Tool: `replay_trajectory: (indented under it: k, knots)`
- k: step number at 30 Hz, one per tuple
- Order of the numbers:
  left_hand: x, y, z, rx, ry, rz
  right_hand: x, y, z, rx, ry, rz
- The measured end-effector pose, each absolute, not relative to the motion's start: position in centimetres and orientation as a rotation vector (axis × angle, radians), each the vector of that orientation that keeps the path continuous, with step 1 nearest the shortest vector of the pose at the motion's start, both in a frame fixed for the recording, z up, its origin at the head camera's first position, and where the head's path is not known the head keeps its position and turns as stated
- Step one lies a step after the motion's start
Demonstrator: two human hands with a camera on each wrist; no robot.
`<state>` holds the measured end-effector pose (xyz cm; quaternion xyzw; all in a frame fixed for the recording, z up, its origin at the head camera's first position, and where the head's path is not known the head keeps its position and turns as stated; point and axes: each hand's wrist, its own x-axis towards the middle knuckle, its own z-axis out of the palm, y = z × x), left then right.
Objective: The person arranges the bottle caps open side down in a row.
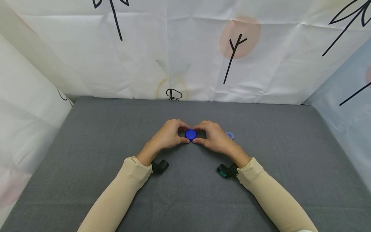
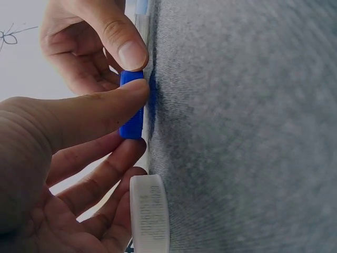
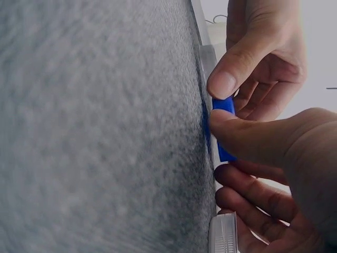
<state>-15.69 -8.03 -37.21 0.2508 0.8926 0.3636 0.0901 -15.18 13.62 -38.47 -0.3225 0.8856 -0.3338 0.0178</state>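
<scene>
A round, flat-topped blue cap (image 1: 191,134) sits between my two hands, close over the grey cloth. My left hand (image 1: 169,133) pinches its left side between thumb and fingers. From the other side, my right hand (image 1: 214,137) pinches it the same way. The left wrist view shows the blue cap (image 2: 131,129) edge-on, the left thumb across it. A white ridged cap (image 2: 150,213) stands by the left hand's lower fingers, hidden in the head view. Partly behind the right hand lies a pale blue, translucent round cap (image 1: 230,135); its ridged side (image 3: 224,233) shows in the right wrist view.
A grey cloth (image 1: 185,199) covers the table. White patterned fabric (image 1: 191,58) hangs behind its far edge and along both sides. Dark wrist cameras (image 1: 160,166) sit at the inner side of each wrist, low over the cloth.
</scene>
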Motion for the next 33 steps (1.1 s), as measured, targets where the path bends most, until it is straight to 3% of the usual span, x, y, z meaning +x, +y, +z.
replay_trajectory:
  k: [21,33]
  knots:
    - [-15.8,-7.7,-37.5,0.791,2.707,0.972,-14.9,13.9,-38.3,-1.002,2.780,-0.957]
    - [-15.5,-7.7,-36.7,0.755,2.725,1.034,-15.4,16.7,-36.1,-0.834,2.723,-1.114]
